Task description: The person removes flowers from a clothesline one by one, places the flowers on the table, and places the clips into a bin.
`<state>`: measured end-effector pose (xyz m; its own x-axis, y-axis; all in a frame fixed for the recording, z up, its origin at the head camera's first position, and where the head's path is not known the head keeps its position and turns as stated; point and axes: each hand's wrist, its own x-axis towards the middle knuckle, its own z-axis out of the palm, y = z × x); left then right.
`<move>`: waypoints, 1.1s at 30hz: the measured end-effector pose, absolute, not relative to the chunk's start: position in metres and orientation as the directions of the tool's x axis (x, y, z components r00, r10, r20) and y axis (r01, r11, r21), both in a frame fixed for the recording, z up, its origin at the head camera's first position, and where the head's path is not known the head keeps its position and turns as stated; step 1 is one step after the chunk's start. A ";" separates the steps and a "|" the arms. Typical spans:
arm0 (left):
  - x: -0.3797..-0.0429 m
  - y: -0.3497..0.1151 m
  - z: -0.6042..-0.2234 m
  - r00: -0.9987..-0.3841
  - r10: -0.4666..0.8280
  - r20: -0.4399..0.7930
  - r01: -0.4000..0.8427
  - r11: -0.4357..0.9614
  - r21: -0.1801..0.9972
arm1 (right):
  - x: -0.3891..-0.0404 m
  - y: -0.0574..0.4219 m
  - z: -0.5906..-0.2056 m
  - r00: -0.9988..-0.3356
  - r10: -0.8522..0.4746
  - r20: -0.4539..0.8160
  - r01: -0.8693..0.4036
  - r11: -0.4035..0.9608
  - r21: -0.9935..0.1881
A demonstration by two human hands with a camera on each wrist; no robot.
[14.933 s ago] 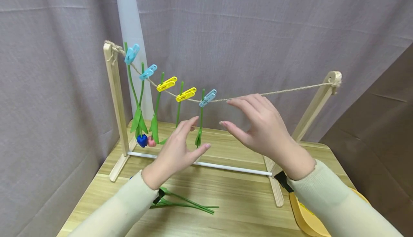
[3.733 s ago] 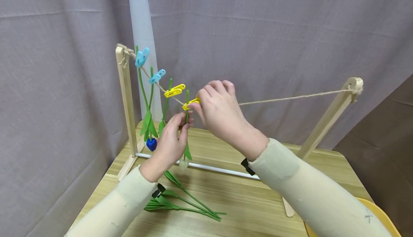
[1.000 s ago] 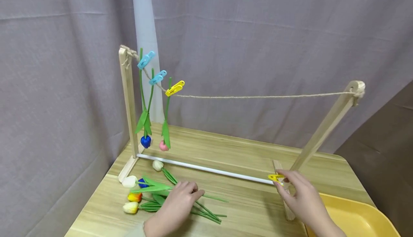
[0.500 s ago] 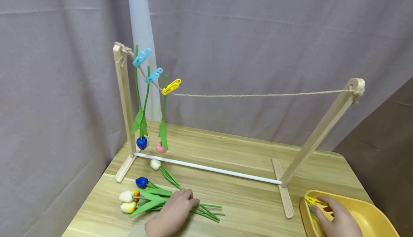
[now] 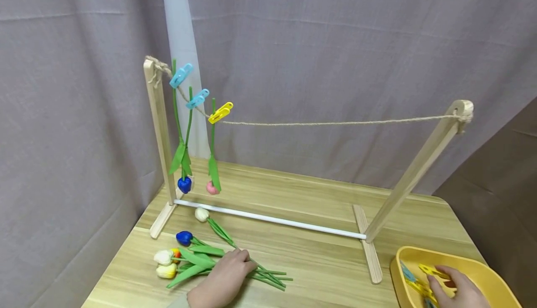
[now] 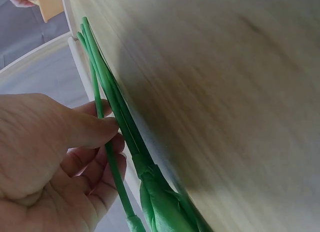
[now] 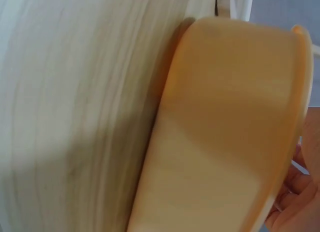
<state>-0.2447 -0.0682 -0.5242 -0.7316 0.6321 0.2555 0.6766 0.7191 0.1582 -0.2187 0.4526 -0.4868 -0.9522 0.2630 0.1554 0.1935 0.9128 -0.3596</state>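
Observation:
My left hand is low over artificial tulips lying on the table. Its thumb and fingers pinch one green tulip stem, beside a bundle of other stems. White, yellow and blue tulip heads lie to its left, with an orange one partly hidden. Inside the yellow basin, my right hand holds a yellow clothespin at its fingertips. More clothespins, blue and yellow, lie in the basin by the thumb. In the right wrist view the basin's wall hides most of that hand.
A rope runs between two wooden posts, joined low by a white rod. Three tulips hang upside down at its left end, under two blue clothespins and a yellow clothespin. Another white tulip lies near the rod.
Tulips and clothespins right of the remaining three have left the rope. The right hand has carried a yellow clothespin down into the basin. The left hand has lowered to the tulips on the table.

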 end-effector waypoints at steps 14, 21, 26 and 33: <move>-0.245 -0.069 -0.520 -0.753 0.619 0.225 0.657 0.729 0.192 | -0.225 0.475 -0.496 -0.946 0.325 -0.005 0.307 0.889 -0.341; -0.246 -0.068 -0.519 -0.757 0.609 0.237 0.652 0.726 0.218 | -0.227 0.477 -0.500 -0.937 0.347 -0.023 0.335 0.881 -0.335; -0.247 -0.069 -0.517 -0.750 0.615 0.242 0.661 0.710 0.242 | -0.226 0.474 -0.497 -0.937 0.350 0.022 0.322 0.883 -0.342; -0.246 -0.070 -0.514 -0.754 0.618 0.223 0.656 0.699 0.283 | -0.220 0.461 -0.487 -0.937 0.342 0.075 0.297 0.889 -0.349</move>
